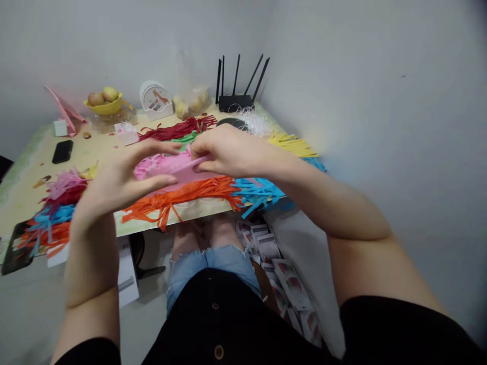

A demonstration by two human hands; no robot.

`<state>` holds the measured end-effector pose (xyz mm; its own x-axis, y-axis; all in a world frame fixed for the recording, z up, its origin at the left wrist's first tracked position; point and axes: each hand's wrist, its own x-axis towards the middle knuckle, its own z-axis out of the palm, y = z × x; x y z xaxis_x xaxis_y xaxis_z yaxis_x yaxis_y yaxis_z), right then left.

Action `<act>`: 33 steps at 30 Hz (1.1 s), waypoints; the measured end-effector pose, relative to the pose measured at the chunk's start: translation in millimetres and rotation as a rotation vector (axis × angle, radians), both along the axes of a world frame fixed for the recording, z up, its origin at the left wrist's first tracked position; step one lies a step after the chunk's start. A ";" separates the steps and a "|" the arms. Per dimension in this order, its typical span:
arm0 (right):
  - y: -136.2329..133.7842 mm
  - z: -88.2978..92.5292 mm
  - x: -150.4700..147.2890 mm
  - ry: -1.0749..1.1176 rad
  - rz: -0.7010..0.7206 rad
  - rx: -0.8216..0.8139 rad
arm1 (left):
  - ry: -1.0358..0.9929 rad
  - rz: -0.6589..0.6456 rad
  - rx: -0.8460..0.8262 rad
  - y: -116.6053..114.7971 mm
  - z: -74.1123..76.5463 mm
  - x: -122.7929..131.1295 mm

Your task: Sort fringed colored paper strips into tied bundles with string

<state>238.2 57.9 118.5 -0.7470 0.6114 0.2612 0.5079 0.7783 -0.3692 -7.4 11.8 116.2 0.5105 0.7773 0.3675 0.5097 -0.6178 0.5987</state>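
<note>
Pink tissue paper [178,165] with fringed ends is stretched above the table between my hands. My right hand [216,149] pinches its edge between thumb and fingers. At the left end of the paper, my left hand [129,172] has its thumb and fingers apart, around the pink fringe; no grip shows there. Orange fringed paper [186,195] lies just below, along the table's front edge. Blue fringed paper [262,187] is to its right. Dark red fringe [175,129] and green fringe [186,137] lie behind my hands.
The table [41,147] also bears a black phone [63,151], a yellow fruit bowl [104,105], a white clock-like holder [157,101], a black router [236,102], white string [254,121] and yellow fringe [292,145]. Another dark phone [17,253] lies at the left edge. Several packets [291,284] are below right.
</note>
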 end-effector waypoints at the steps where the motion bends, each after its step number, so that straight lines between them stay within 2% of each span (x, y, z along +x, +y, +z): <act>1: -1.6 1.9 -1.3 -0.011 0.007 0.003 | -0.018 0.026 -0.041 6.0 -3.8 6.7; 4: -2.6 5.5 1.2 -0.011 0.017 0.001 | 0.006 0.047 -0.198 21.2 -19.8 18.9; 7: 0.5 4.3 9.4 0.017 0.018 -0.044 | -0.033 0.092 -0.245 24.0 -29.7 18.4; 10: 4.0 -0.6 15.6 0.071 0.027 -0.123 | -0.080 0.131 -0.235 16.0 -29.7 16.0; 15: 4.5 -12.2 17.8 0.148 0.054 -0.206 | -0.101 0.194 -0.118 4.1 -26.2 19.1; 19: -1.5 -21.8 22.4 0.252 0.051 -0.213 | -0.137 0.182 -0.151 2.2 -29.9 16.4; 26: -9.8 -50.3 31.3 0.606 0.006 -0.287 | -0.476 0.243 -0.249 -3.6 -57.3 7.5; 29: -10.4 -65.0 30.1 0.724 0.013 -0.352 | -0.613 0.193 -0.313 -6.6 -64.8 9.2; 33: -10.7 -73.6 28.6 0.807 0.054 -0.374 | -0.732 0.097 -0.347 -9.2 -64.5 12.5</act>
<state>266.8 47.2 44.9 -0.4525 0.7312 0.5104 -0.0507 0.5503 -0.8334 5.2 2.6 51.7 0.1589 0.9368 0.3117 -0.0428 -0.3088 0.9502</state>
